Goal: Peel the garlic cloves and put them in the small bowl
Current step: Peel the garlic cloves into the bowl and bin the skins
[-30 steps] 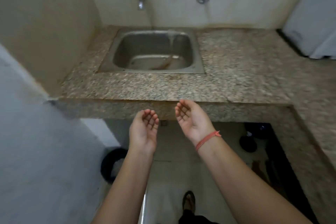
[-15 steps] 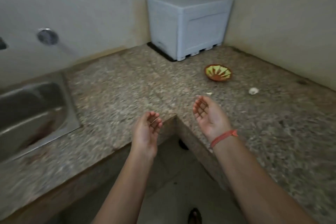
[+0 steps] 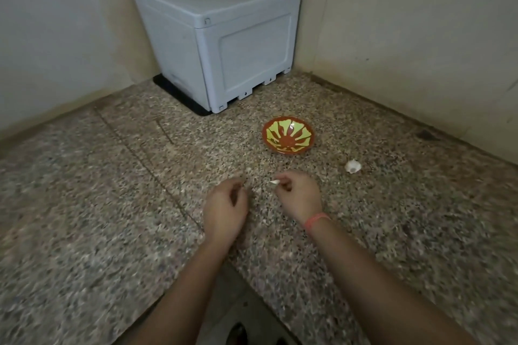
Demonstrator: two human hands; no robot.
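1. Pinched at the fingertips of the right hand [image 3: 297,194] is a garlic clove [image 3: 274,182], held just above the counter [image 3: 112,204], its long axis pointed left.
2. Nothing is seen in the left hand [image 3: 224,204], whose fingers are loosely curled. It is placed just left of the clove, so the skin can probably be reached by it.
3. The small bowl [image 3: 288,134] is set beyond the clove, and a garlic bulb [image 3: 352,166] is seen farther right.

Speckled granite counter [image 3: 112,204] in a corner — beige walls [image 3: 406,36], grey box [image 3: 224,36]
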